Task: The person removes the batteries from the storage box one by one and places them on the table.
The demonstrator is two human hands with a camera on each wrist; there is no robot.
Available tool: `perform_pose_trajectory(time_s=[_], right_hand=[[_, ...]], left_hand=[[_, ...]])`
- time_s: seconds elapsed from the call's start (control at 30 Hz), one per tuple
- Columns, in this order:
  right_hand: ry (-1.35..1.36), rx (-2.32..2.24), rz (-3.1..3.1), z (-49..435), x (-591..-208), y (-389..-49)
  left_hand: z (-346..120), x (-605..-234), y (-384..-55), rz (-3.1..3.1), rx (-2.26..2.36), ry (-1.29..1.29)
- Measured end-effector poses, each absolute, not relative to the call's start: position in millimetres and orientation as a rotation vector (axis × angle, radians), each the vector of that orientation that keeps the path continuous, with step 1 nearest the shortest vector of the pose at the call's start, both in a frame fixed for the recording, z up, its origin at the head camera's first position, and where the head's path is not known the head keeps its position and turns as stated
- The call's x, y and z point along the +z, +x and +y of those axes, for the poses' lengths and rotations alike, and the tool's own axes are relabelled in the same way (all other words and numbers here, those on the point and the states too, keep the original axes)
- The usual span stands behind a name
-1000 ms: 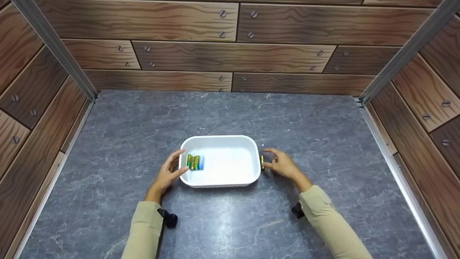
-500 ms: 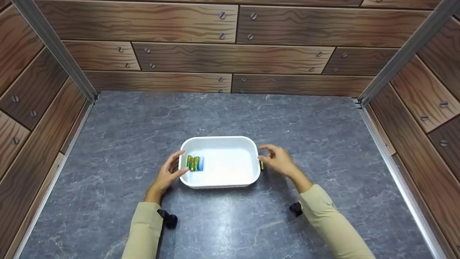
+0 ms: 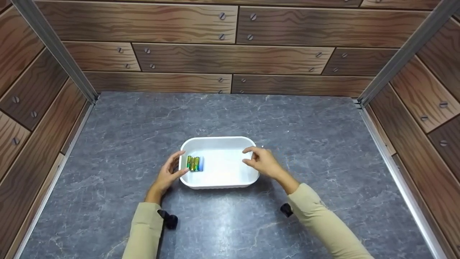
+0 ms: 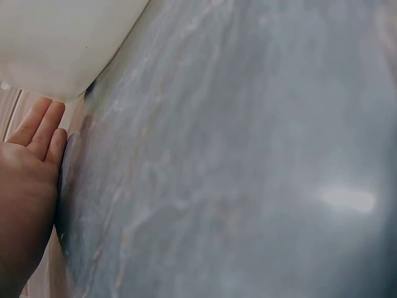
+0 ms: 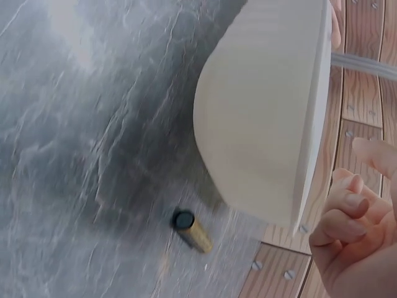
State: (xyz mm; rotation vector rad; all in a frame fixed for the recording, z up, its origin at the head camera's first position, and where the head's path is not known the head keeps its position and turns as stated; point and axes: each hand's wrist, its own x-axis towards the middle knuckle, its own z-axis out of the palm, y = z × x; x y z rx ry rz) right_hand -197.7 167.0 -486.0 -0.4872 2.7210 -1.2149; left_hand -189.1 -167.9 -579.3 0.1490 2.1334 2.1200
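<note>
A white rectangular tray [image 3: 224, 167] stands on the grey marbled tabletop. Several green-and-gold batteries [image 3: 193, 163] lie side by side at its left end, with a blue battery [image 3: 201, 163] beside them. My left hand [image 3: 169, 169] rests against the tray's left end, thumb tip over the rim; in the left wrist view its visible fingers [image 4: 44, 124] are straight. My right hand [image 3: 264, 162] hovers over the tray's right rim, thumb and index finger apart, holding nothing. In the right wrist view a gold battery [image 5: 197, 239] with a dark end sits on the table outside the tray.
Wood-patterned panels [image 3: 230, 57] wall in the back and both sides of the tabletop [image 3: 230, 115]. Metal rails [image 3: 399, 169] run along the side edges. Black wrist cameras [image 3: 171, 221] project inward from both sleeves.
My right hand has moved left, from the gold battery beside the tray to over its right rim. The left hand and the batteries inside the tray stay where they were.
</note>
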Motion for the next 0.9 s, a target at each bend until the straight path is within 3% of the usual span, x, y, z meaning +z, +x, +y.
perform_pose_trajectory(time_s=[0.9], right_hand=[[-0.679, -0.954, 2.672, 107.8, -513.7, -189.1]], left_hand=[[-167.1, -579.0, -188.6, 2.12, 2.124, 0.124]])
